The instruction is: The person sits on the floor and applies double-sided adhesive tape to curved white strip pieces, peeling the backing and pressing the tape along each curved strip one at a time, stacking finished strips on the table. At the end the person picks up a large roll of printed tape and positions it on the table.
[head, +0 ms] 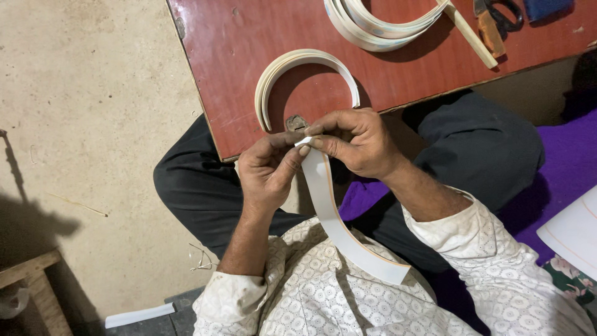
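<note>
Strip point(336, 221), white, flat, curved, w/ thin orange-tan edge along one side: held at its top end by both hands, just off the near edge of the table point(398, 74). Rest of strip hangs down over the lap, lower end resting against the patterned shirt point(311, 292).

L hand point(268, 171): thumb and forefinger pinched together on the strip's top end from the left. R hand point(354, 142): fingers closed on the same end from the right, fingertips touching L fingertips. A small white tab shows between them; cannot tell if it is a peeled layer or the strip's own corner (fingers cover it).

Table: dark red top, scuffed. Near edge, directly above the hands: stack of pale arcs point(298, 68), standing on edge, open side toward the person. Small dark lump point(296, 122) just beside the R fingertips, at the near edge; too hidden to ID. Far edge: bigger bundle of white arcs point(379, 28), partly out of frame. Wooden stick point(471, 34) lies touching that bundle, angled. Scissors point(497, 18) just right of the stick, blue item point(544, 7) in the far right corner.

Off table: purple cloth point(559, 168) under the person at right, white sheet point(572, 233) at right frame edge, white scrap point(140, 315) on the concrete floor at lower left.
</note>
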Demonstrator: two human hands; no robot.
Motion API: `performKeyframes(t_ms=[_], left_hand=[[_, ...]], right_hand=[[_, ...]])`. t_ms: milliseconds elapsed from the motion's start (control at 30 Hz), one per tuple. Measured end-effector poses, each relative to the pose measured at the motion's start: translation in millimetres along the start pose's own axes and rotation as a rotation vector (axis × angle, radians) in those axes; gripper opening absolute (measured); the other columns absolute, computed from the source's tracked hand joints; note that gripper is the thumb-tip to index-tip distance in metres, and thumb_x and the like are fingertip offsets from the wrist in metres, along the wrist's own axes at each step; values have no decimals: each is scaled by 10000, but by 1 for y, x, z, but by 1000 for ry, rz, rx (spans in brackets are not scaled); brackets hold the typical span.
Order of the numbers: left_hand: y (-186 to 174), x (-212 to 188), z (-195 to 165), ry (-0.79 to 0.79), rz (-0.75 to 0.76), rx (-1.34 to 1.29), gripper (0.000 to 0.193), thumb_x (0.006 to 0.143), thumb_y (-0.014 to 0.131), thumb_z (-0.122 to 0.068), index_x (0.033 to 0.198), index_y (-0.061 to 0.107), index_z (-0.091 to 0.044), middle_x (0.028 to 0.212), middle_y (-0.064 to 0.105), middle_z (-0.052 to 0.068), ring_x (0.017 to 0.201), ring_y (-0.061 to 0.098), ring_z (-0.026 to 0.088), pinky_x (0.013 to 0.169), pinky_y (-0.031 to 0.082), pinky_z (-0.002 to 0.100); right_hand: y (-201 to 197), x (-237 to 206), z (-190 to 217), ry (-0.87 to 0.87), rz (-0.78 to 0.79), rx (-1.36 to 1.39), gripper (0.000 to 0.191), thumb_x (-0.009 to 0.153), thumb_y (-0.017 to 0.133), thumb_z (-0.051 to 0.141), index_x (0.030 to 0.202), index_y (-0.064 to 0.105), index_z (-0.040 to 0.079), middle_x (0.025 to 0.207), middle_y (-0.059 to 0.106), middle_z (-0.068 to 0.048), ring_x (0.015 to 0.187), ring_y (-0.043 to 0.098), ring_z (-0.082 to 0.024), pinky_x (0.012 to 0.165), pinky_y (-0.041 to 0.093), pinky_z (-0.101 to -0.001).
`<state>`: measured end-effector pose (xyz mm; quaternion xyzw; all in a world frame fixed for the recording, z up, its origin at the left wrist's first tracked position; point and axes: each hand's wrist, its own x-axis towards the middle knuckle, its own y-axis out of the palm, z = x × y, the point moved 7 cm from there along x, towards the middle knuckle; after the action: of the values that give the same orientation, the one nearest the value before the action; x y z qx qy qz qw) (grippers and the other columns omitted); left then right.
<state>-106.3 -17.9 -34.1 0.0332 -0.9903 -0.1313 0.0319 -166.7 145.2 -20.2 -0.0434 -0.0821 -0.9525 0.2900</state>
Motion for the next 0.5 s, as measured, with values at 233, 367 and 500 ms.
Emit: performKeyframes(t_ms=[233, 367, 500], left_hand=[[-4, -5, 1, 19, -95, 146, 123, 988, 747, -17, 1085, 725, 55, 934, 739, 75, 817, 653, 69, 728, 535, 213], [1, -2, -12, 18, -70, 241, 103, 995, 746, -46, 1021, 731, 53, 847, 713, 65, 747, 626, 71, 651, 513, 229], [12, 8, -28, 5, 50, 314, 142, 977, 704, -106, 1023, 714, 28, 815, 732, 61, 705, 716, 89, 601, 583, 252]], right_hand=[[1, -2, 1, 10, -39, -2, 88, 1010, 714, 17, 1090, 722, -16, 964, 739, -42, 867, 661, -48, 740, 542, -200], [3, 0, 15, -55, 2, -96, 58, 1006, 703, 37, 1042, 701, -8, 993, 760, -54, 922, 713, -89, 822, 592, -250], [1, 3, 28, -91, 11, -227, 70, 978, 733, 73, 1005, 717, 10, 923, 752, -53, 856, 714, -98, 755, 581, -274]])
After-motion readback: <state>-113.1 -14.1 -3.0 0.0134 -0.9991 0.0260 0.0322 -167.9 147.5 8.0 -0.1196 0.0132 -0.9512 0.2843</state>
